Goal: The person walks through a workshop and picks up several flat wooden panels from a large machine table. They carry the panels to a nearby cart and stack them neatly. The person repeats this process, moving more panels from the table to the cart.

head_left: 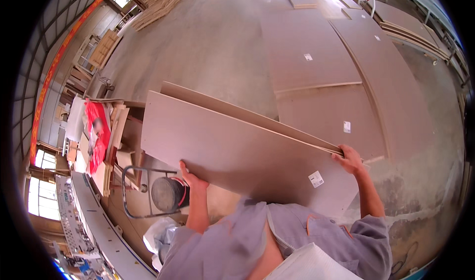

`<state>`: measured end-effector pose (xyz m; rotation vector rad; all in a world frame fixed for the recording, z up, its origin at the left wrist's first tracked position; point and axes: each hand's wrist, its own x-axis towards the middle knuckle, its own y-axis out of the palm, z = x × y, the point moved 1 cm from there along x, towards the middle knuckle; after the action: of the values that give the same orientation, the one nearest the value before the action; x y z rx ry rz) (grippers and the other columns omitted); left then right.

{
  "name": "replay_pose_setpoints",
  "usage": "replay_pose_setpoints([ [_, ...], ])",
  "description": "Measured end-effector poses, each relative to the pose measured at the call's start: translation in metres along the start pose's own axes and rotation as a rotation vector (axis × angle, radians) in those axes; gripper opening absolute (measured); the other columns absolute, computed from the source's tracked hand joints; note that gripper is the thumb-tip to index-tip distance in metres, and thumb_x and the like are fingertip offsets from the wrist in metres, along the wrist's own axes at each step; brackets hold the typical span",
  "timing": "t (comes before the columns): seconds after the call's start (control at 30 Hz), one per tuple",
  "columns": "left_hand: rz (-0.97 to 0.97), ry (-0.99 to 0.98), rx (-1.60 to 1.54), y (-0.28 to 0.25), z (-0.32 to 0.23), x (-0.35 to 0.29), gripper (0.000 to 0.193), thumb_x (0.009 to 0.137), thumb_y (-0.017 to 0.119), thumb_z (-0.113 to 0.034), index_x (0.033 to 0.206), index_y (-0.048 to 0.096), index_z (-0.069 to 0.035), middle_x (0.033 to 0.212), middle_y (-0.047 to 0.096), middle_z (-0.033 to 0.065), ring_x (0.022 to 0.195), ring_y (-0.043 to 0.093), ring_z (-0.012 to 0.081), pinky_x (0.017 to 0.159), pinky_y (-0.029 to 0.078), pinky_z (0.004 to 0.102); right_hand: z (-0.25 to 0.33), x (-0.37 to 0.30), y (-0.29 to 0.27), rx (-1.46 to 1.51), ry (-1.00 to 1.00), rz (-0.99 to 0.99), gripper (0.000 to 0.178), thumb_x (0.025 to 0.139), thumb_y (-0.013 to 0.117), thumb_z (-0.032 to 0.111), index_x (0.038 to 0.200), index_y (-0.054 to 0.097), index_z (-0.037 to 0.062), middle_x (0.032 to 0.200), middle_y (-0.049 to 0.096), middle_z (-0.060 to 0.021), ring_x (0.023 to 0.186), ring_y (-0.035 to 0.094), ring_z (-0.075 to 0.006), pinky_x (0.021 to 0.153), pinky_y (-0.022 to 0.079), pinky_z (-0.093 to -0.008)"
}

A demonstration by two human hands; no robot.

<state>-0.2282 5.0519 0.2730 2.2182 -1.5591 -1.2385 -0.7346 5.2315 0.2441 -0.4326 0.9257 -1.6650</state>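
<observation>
In front of my body are two long grey-brown boards, held tilted. The near board (pixel 232 146) shows its flat face with a white label (pixel 315 179) toward its right end. Behind it the back board (pixel 213 101) shows mostly as a strip, and a gap between them widens toward the left. My right hand (pixel 351 160) is closed round their upper edges at the right end, where they come together. At the lower left edge, my left hand (pixel 195 180) supports the boards with its thumb raised against the near face; its other fingers are hidden.
Large grey-brown panels (pixel 311 47) with labels lie on the floor ahead and to the right. To the left stands a bench with a red plastic sheet (pixel 99 136). A black bucket (pixel 168 195) sits by a metal-framed cart (pixel 129 201). A long machine (pixel 99 215) runs along the lower left.
</observation>
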Motion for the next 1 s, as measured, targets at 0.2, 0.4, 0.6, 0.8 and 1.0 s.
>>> replay_pose_setpoints([
  [0.2, -0.011, -0.098, 0.033, 0.073, -0.052, 0.188, 0.063, 0.083, 0.051, -0.058, 0.127, 0.047, -0.013, 0.131, 0.046, 0.0045, 0.118, 0.043, 0.0270, 0.099, 0.035, 0.0450, 0.086, 0.136, 0.023, 0.122, 0.245, 0.150, 0.058, 0.077, 0.057, 0.054, 0.102, 0.060, 0.0013, 0.096, 0.061, -0.0199, 0.093, 0.057, -0.0337, 0.080, 0.043, -0.0402],
  [0.4, 0.124, -0.194, 0.079, 0.160, -0.082, 0.370, 0.064, 0.087, 0.047, -0.057, 0.131, 0.044, -0.011, 0.135, 0.044, 0.0062, 0.121, 0.041, 0.0279, 0.101, 0.033, 0.0456, 0.128, 0.240, 0.066, 0.081, 0.281, -0.084, 0.062, 0.078, 0.053, 0.059, 0.102, 0.058, 0.0011, 0.086, 0.059, -0.0164, 0.084, 0.056, -0.0298, 0.076, 0.043, -0.0374],
  [0.6, 0.175, -0.260, 0.160, 0.304, -0.103, 0.492, 0.067, 0.088, 0.040, -0.060, 0.134, 0.041, -0.012, 0.138, 0.041, 0.0052, 0.125, 0.039, 0.0276, 0.102, 0.032, 0.0467, 0.148, 0.378, 0.067, 0.069, 0.327, -0.207, 0.066, 0.079, 0.051, 0.062, 0.103, 0.058, 0.0015, 0.089, 0.061, -0.0154, 0.086, 0.057, -0.0283, 0.077, 0.043, -0.0366],
  [0.8, 0.211, -0.253, 0.214, 0.422, -0.116, 0.638, 0.068, 0.087, 0.040, -0.062, 0.134, 0.041, -0.013, 0.139, 0.040, 0.0056, 0.125, 0.039, 0.0280, 0.102, 0.032, 0.0470, 0.157, 0.558, 0.042, 0.118, 0.382, -0.178, 0.061, 0.077, 0.054, 0.054, 0.106, 0.059, 0.0008, 0.100, 0.062, -0.0184, 0.096, 0.058, -0.0323, 0.083, 0.043, -0.0386],
  [1.0, 0.269, -0.242, 0.200, 0.532, -0.132, 0.749, 0.068, 0.088, 0.036, -0.062, 0.134, 0.040, -0.013, 0.139, 0.039, 0.0052, 0.125, 0.038, 0.0284, 0.102, 0.032, 0.0467, 0.213, 0.718, -0.016, 0.113, 0.415, -0.176, 0.060, 0.077, 0.054, 0.056, 0.101, 0.061, 0.0013, 0.093, 0.063, -0.0165, 0.090, 0.059, -0.0317, 0.078, 0.044, -0.0396],
])
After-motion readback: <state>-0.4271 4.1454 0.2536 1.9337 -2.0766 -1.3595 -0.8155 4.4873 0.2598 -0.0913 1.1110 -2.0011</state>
